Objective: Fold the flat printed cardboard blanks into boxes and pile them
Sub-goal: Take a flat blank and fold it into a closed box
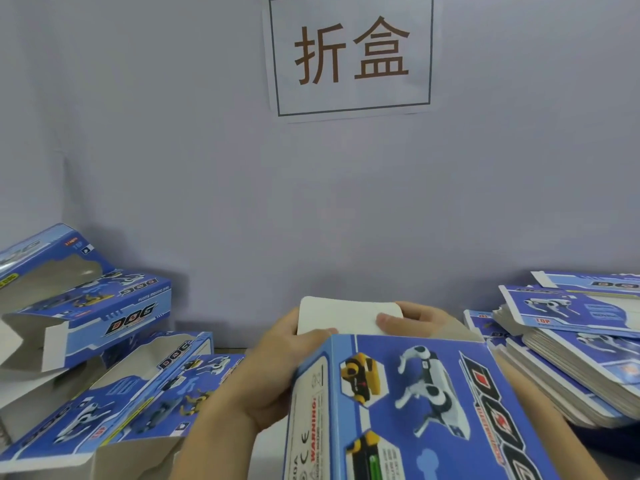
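Note:
A blue printed box (415, 403) with a robot dog picture and "DOG" lettering is held up in front of me, its far end open. My left hand (263, 379) grips its left side wall, thumb at the top corner. My right hand (412, 318) is behind the far end, fingers pressing on the white end flap (343, 318), which stands up above the box. To the right lies a stack of flat blanks (575, 351). On the left, several folded boxes (104, 341) lie piled at different angles.
A grey-lilac wall (207, 168) rises close behind the table, with a white paper sign (349, 53) bearing two brown characters. A narrow strip of table (228, 349) shows between the pile of boxes and my hands.

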Demonstrator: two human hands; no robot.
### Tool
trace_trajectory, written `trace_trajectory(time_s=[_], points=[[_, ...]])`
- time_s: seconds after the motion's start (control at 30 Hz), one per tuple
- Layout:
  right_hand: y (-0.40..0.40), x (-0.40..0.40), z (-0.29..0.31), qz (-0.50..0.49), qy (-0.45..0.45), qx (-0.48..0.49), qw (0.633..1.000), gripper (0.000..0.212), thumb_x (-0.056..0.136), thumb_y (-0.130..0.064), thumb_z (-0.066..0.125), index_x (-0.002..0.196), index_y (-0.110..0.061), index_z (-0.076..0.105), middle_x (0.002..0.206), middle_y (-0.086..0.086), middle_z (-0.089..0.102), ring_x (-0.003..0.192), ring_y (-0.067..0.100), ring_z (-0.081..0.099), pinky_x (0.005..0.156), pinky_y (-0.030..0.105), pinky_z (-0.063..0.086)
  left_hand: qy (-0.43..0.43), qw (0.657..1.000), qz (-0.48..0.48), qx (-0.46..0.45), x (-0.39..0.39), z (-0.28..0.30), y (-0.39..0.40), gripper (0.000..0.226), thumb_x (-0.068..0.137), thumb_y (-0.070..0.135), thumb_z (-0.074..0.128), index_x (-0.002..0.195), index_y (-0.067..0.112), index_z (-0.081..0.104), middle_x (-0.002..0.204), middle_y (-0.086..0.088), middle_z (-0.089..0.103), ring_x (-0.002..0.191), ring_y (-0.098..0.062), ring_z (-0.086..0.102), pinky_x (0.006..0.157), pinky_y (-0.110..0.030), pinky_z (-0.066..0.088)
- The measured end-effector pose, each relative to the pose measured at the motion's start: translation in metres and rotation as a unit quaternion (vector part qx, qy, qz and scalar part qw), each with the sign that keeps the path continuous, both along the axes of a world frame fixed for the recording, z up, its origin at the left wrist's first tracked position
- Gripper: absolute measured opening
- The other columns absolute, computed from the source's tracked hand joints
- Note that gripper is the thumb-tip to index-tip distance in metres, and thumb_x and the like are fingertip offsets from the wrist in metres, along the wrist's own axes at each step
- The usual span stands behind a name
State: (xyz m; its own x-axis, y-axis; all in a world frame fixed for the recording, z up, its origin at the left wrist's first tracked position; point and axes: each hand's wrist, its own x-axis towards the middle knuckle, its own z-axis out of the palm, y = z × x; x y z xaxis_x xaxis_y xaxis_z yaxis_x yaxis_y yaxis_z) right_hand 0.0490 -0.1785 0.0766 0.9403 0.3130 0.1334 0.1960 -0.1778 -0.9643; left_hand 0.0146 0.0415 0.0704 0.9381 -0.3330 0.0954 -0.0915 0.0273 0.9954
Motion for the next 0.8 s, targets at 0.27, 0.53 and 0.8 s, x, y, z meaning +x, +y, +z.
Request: trace_trajectory(time_s=[0.27, 0.53, 0.8], points=[[-0.004, 0.004, -0.009, 0.007, -0.007, 0.036, 0.999, 0.042, 0.065, -0.045, 0.071, 0.103, -0.028, 0.068, 0.09, 0.008, 0.078, 0.074, 0.025, 0.076, 0.057, 0.028, 0.059, 0.007, 0.997, 0.074, -0.019, 0.012, -0.006, -0.005, 0.029, 0.094, 0.021, 0.063, 0.119, 0.006, 0.058, 0.1, -0.016, 0.076, 0.082, -0.03, 0.075, 0.07, -0.039, 0.061], [-0.005, 0.006, -0.009, 0.02, -0.032, 0.065, 0.997, 0.047, 0.063, -0.044, 0.074, 0.109, -0.034, 0.068, 0.093, 0.012, 0.077, 0.079, 0.033, 0.075, 0.058, 0.033, 0.061, -0.046, 0.993, 0.086, -0.06, 0.015, -0.006, -0.003, 0.023, 0.094, 0.011, 0.065, 0.115, 0.02, 0.065, 0.102, -0.015, 0.075, 0.087, -0.033, 0.075, 0.062, -0.036, 0.061], [-0.006, 0.01, -0.01, 0.028, -0.068, 0.081, 0.994, 0.018, 0.067, -0.032, 0.073, 0.083, -0.034, 0.08, 0.082, -0.001, 0.078, 0.063, 0.014, 0.073, 0.051, 0.021, 0.055, -0.058, 0.988, 0.124, -0.074, 0.017, -0.006, -0.007, 0.016, 0.089, 0.002, 0.069, 0.087, 0.016, 0.076, 0.086, -0.016, 0.074, 0.066, -0.027, 0.074, 0.052, -0.03, 0.056]])
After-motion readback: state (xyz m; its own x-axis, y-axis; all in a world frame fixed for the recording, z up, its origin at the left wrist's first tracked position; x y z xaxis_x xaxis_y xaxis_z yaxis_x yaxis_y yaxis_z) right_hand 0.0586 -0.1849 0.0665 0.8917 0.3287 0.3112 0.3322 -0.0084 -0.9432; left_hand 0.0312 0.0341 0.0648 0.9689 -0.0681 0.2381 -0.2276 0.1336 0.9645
